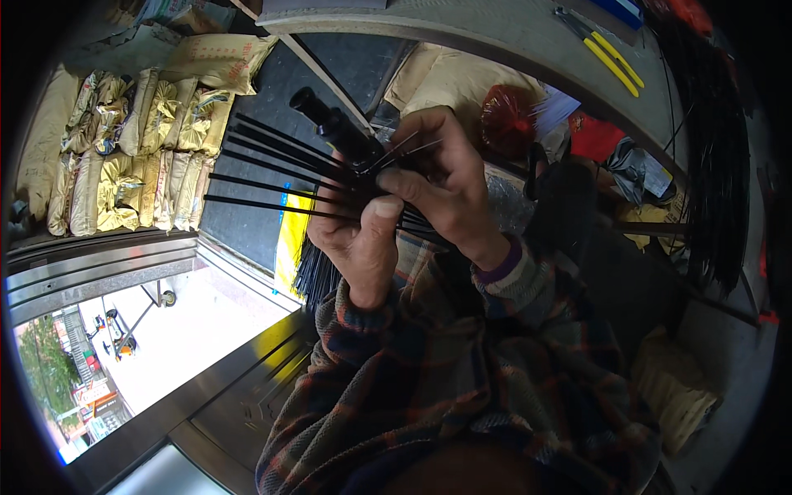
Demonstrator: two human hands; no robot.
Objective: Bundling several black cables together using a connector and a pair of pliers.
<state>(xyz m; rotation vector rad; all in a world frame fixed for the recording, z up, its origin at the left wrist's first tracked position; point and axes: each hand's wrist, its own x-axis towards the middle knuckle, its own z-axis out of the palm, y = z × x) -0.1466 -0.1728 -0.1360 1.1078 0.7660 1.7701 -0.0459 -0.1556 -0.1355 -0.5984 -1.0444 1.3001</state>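
My left hand (pixel 359 247) is wrapped round the lower part of a black stepped hub (pixel 351 140), its thumb pressed on the near side. Stiff black rods (pixel 276 165) fan out of the hub to the left, and more dark strands pass under my right wrist. The hub's narrow round end tilts up and to the far left. My right hand (pixel 445 186) is closed at the hub's right side, its thumb against the base. A few thin wire-like strands (pixel 417 147) stick out between its fingers; their exact grip is partly hidden.
Yellow-handled pliers (pixel 606 54) lie on the grey table (pixel 487 37). Long black strands (pixel 714 181) hang at the right; another bundle (pixel 318 268) is below my left hand. Several tan sacks (pixel 136 157) are stacked left. A red bag (pixel 507 120) sits under the table, near a bright doorway's far side.
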